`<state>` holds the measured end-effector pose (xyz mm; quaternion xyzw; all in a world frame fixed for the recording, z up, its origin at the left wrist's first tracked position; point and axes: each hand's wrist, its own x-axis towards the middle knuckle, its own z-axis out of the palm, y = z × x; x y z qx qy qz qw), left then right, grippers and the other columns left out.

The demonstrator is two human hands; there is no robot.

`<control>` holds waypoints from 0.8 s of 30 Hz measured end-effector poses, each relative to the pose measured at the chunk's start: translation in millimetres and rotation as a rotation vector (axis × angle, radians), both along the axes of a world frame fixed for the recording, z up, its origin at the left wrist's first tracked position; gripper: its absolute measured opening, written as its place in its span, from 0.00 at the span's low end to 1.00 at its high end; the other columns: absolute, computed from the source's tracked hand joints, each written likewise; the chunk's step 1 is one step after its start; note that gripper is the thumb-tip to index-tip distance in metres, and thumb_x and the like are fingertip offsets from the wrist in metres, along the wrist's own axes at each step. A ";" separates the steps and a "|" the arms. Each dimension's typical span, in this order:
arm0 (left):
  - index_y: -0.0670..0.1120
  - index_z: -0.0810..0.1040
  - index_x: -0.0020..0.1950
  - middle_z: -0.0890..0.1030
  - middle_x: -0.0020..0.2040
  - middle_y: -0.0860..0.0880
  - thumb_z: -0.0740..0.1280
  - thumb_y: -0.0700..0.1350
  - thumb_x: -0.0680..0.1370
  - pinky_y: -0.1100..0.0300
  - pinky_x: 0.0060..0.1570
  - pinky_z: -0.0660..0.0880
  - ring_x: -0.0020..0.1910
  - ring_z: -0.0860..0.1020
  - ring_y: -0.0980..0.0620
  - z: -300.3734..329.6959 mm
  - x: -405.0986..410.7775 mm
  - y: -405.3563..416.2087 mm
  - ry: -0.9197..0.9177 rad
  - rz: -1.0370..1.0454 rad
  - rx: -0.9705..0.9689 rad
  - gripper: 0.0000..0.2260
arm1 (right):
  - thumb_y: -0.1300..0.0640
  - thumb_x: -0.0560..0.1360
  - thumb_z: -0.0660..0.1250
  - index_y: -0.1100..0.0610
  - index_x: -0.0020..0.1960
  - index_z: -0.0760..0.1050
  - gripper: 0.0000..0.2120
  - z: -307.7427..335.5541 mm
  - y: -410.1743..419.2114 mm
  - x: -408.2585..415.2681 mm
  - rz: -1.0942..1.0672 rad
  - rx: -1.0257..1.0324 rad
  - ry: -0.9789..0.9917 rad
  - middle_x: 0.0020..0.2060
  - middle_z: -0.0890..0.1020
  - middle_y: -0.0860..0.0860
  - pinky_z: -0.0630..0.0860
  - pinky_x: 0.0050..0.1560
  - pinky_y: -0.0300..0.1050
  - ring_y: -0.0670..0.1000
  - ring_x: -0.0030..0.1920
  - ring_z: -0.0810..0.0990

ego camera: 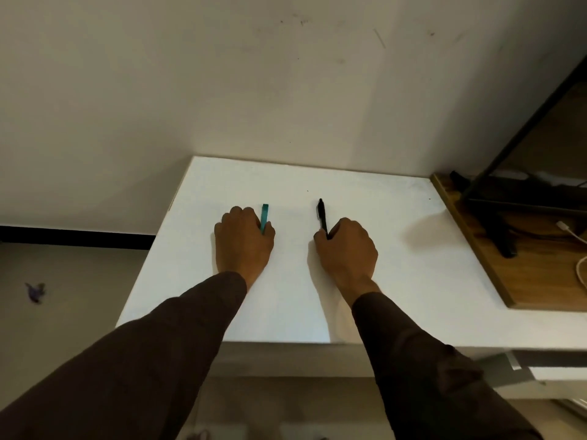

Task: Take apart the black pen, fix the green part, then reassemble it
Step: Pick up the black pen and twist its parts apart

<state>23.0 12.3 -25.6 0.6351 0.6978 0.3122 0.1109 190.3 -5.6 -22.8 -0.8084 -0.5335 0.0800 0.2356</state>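
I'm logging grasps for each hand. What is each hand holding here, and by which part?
Left hand grips the green part by its near end. Right hand grips the black pen by its near end; far ends stick out.

A plain home or office desk corner: a white rectangular tabletop (365, 217) under both hands, a scuffed cream wall (254, 74) beyond, a wooden board (540, 281) with cables to their right.
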 end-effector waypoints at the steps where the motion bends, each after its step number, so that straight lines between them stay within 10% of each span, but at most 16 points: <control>1: 0.40 0.81 0.48 0.82 0.46 0.42 0.69 0.51 0.78 0.46 0.52 0.76 0.47 0.79 0.42 -0.4 -0.6 -9.1 -0.011 0.001 0.004 0.13 | 0.47 0.76 0.65 0.58 0.44 0.76 0.13 0.9 -7.8 -2.3 0.005 -0.003 0.007 0.42 0.81 0.52 0.69 0.38 0.45 0.54 0.39 0.78; 24: 0.44 0.81 0.47 0.80 0.45 0.48 0.74 0.54 0.74 0.51 0.47 0.78 0.46 0.77 0.49 -1.4 -26.4 -142.9 -0.201 -0.041 0.002 0.13 | 0.40 0.76 0.68 0.51 0.41 0.72 0.15 0.9 -133.7 -40.3 0.032 0.111 0.016 0.37 0.74 0.46 0.72 0.38 0.43 0.48 0.37 0.75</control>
